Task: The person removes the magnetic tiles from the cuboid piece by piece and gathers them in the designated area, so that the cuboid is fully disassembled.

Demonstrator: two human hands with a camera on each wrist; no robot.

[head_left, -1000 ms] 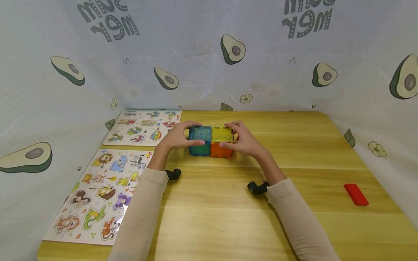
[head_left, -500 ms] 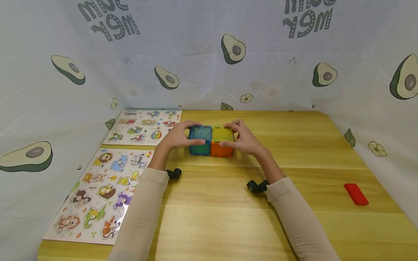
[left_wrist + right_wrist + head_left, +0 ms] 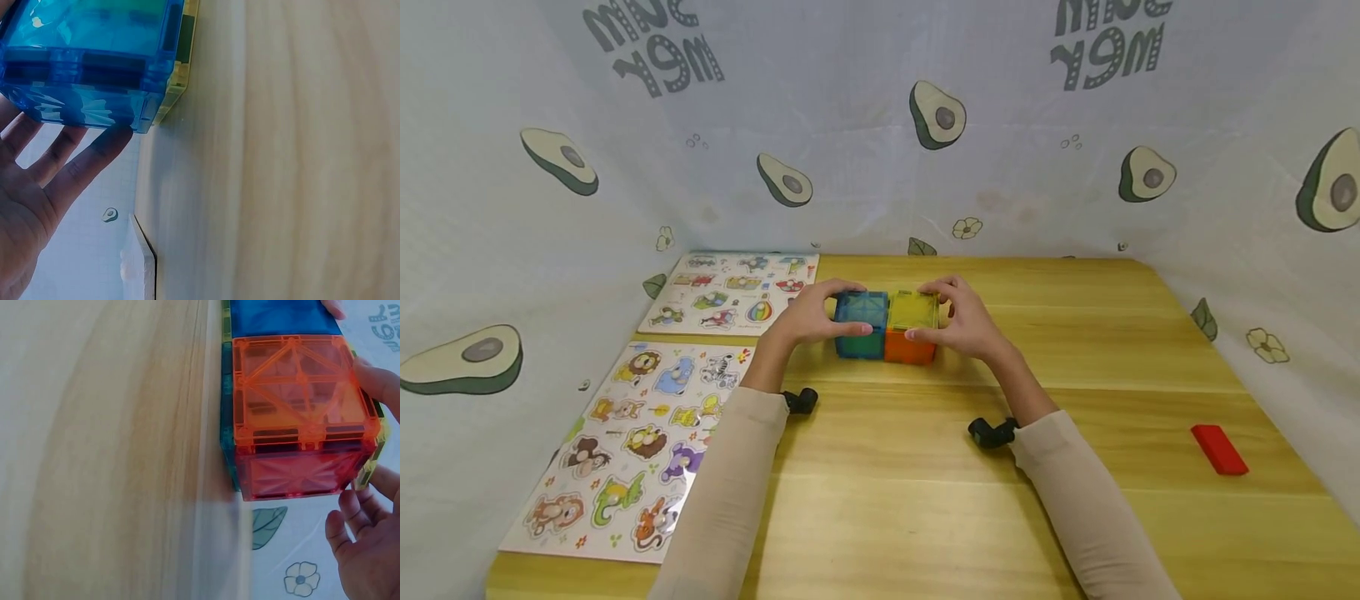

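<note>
Two cubes built from see-through magnetic tiles stand side by side on the table. My left hand (image 3: pixel 808 315) holds the left cube, which has a blue tile (image 3: pixel 861 307) on top. Its thumb lies along the near top edge, with the fingers round the left and far side. On the right cube, my right hand (image 3: pixel 966 321) grips the yellow tile (image 3: pixel 913 308) on top, thumb at the near edge and fingertips at the far edge. That cube's orange tile (image 3: pixel 300 387) faces the person, and a red tile (image 3: pixel 300 475) forms its right side.
Two puzzle boards, one with vehicle pictures (image 3: pixel 722 292) and one with animals (image 3: pixel 625 450), lie on the left. A red block (image 3: pixel 1219 450) sits at the right of the wooden table (image 3: pixel 880 500). An avocado-print curtain (image 3: pixel 865 108) encloses the back and sides.
</note>
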